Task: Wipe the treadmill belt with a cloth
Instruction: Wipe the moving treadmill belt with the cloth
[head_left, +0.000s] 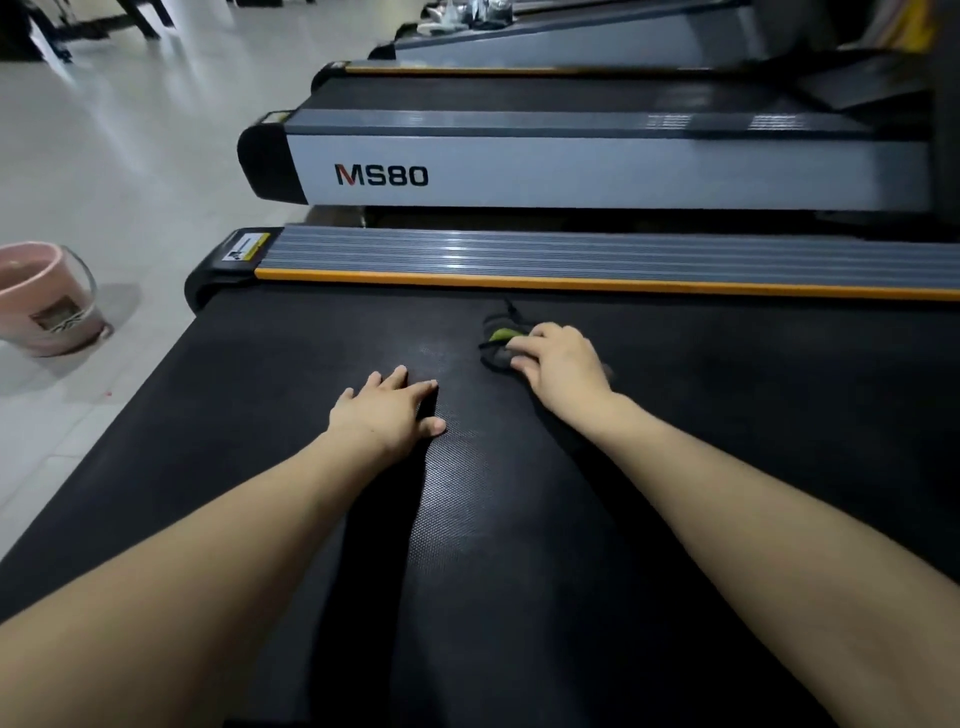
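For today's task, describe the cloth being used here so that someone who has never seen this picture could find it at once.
Start at the wide black treadmill belt that fills the foreground, edged on its far side by an orange strip. Just short of that strip, the right hand presses on a small crumpled cloth. It is dark grey with a bright green patch, the only green thing on the belt.

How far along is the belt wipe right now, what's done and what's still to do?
Done: hard to judge; a faint sheen on the treadmill belt between the arms may be a wiped strip. In hand: the right hand grips a dark cloth with a green patch, pressed onto the belt near the orange-edged side rail; the left hand rests flat as a brace. Left: most of the belt shows no clear wiping marks.
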